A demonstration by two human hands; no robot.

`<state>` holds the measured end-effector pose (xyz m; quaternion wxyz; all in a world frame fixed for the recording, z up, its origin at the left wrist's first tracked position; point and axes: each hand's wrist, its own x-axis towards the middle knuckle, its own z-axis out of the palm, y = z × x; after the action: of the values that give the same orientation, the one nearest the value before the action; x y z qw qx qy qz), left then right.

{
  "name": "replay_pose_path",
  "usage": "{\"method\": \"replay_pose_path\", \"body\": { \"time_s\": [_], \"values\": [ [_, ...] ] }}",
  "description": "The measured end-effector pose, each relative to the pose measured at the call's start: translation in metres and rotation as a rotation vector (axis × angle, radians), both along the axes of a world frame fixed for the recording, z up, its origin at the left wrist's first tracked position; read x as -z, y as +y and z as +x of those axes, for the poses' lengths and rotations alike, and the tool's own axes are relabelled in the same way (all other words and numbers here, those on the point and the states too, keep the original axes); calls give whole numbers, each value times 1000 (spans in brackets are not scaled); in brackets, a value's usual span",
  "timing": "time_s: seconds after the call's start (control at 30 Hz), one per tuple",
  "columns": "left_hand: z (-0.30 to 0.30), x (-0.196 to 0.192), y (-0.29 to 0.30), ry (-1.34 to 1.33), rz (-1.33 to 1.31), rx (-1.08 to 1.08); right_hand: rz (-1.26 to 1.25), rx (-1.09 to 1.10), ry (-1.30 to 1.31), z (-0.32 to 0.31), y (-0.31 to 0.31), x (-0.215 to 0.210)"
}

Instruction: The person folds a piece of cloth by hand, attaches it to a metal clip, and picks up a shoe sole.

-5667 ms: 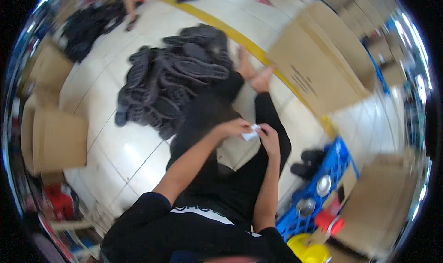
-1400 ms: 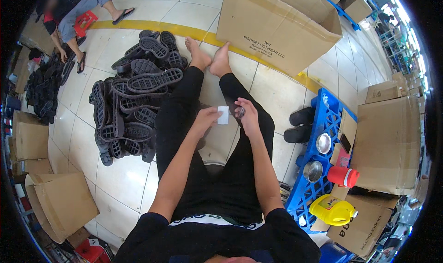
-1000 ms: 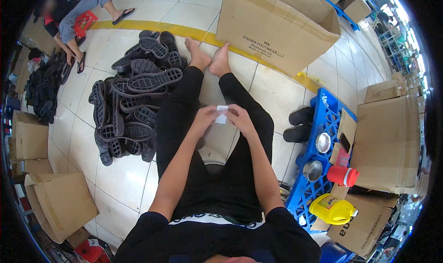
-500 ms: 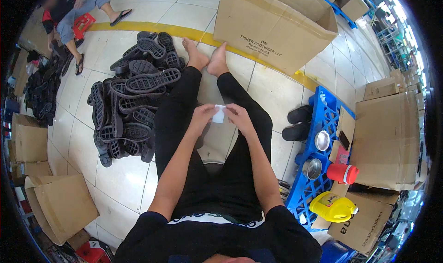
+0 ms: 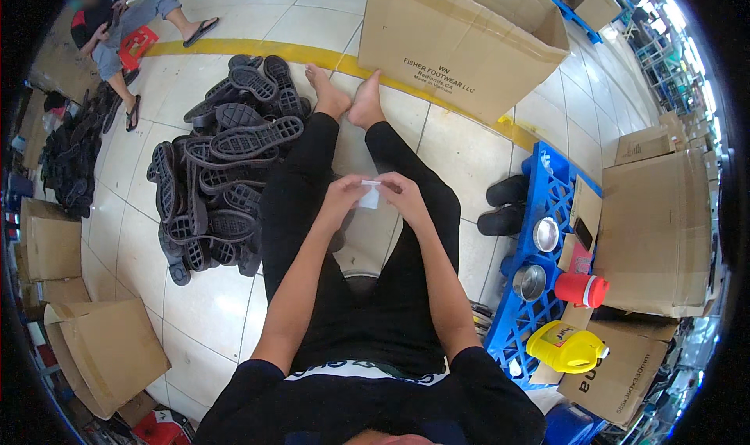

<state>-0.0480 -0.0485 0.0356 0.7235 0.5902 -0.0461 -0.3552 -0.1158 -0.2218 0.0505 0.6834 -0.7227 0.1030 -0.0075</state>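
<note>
A small white piece of paper or thin sheet (image 5: 369,200) hangs between my two hands, above the gap between my thighs. My left hand (image 5: 341,196) pinches its upper left edge. The upper right edge is in the fingertips of my right hand (image 5: 401,194). Along the top, the sheet looks like a narrow folded or rolled strip, with a wider part dangling below. Just left of my leg lies a heap of dark shoe soles (image 5: 234,160), apart from both hands.
A big cardboard box (image 5: 445,54) stands beyond my feet. To my right, a blue plastic pallet (image 5: 500,320) carries metal bowls (image 5: 530,282), a red jug (image 5: 580,289) and a yellow bottle (image 5: 564,347). Black slippers (image 5: 504,207) lie beside it. Another person (image 5: 101,23) sits far left.
The sheet's top edge has become a narrow horizontal strip between my fingertips, which have shifted slightly. At far left, the other person's arms have moved up toward their chest.
</note>
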Motion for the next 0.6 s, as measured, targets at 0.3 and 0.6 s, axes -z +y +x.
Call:
{"method": "replay_pose_path", "body": {
  "time_s": [0.3, 0.6],
  "values": [
    [0, 1, 1, 83, -59, -44, -139, 33, -105, 0, 2, 1],
    [1, -3, 0, 153, -163, -54, -244, 34, -179, 0, 2, -1]
  ]
}}
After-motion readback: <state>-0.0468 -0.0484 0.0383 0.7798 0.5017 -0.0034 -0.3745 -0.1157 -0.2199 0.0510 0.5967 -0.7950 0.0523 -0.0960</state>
